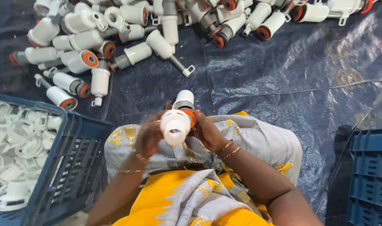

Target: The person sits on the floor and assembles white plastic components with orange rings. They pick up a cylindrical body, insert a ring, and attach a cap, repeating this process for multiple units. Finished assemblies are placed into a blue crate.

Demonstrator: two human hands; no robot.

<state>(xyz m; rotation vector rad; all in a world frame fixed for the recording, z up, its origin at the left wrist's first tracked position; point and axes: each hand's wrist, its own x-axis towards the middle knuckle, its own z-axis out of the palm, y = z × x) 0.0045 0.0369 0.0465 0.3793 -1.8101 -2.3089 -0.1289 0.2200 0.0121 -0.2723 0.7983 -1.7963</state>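
I hold a white plastic valve part (175, 125) with an orange ring and a grey collar over my lap. My left hand (149, 136) grips its near, round white cap end. My right hand (207, 132) is closed around its body by the orange ring. The far white end of the part sticks out beyond my fingers. I sit on a dark blue tarpaulin (291, 75) in grey and yellow cloth.
A heap of several similar white parts with orange rings (128, 29) lies ahead across the top of the view. A blue crate (75, 155) at my left holds white plastic rings. Another blue crate (373, 175) stands at the right edge.
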